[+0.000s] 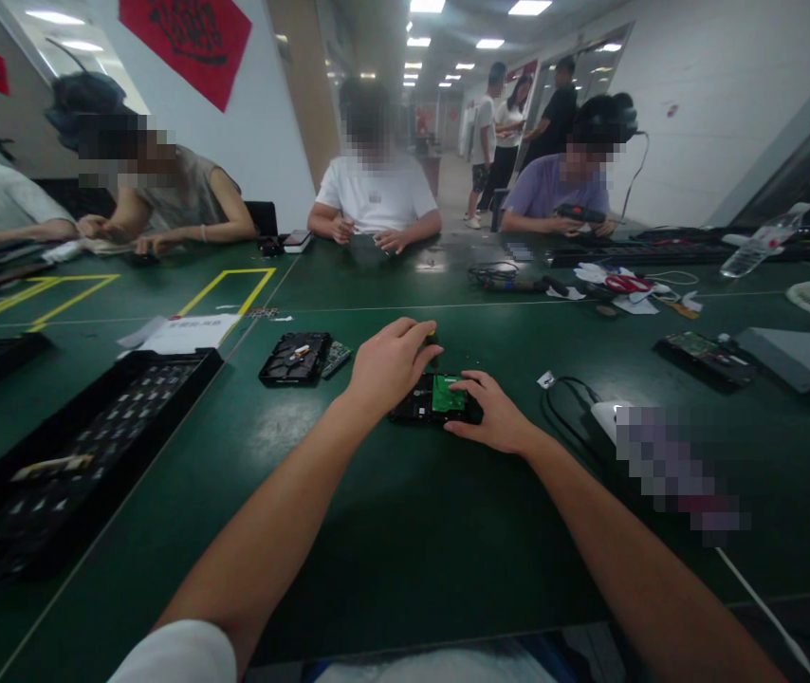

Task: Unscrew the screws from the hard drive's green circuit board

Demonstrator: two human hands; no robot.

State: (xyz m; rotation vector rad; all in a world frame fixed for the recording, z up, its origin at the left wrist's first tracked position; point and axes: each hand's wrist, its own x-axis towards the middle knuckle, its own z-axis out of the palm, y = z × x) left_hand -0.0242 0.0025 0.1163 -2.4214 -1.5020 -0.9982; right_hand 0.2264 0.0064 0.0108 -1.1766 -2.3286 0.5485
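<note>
Green table (391, 550), work at mid-table in front of the wearer. Flat dark device (412, 408) lies there between the two hands, a green circuit board (446, 392) showing on its upper face. Left hand (395, 360) above the device's far left side, thumb and forefinger pinched on a small yellow-topped tool (432, 334); most of the tool hidden by the fingers, its lower end too small to make out. Right hand (491, 414) at the device's right end, fingers spread, fingertips on or at the board, thumb by the near edge; contact seems light, but cannot tell whether it clasps the device or merely rests on it. To the left of the left hand, near it: a black casing (295, 359) lying flat, a small pale piece on it, and a loose circuit board (336, 359) just beside its right side. Farther left, a long black tray (195, 365) holding rows of small parts, white paper (195, 332) by its far end. Right of the right hand: a dark cable (554, 403) curving to a white-ended unit (605, 415), most of it blurred out. Beyond, near the table's right side, another device with a green board (704, 356) and a grey box (800, 359). Across the table, a person in a white shirt (377, 199) and a person in purple (551, 190), both seated, hands on items of their own
</note>
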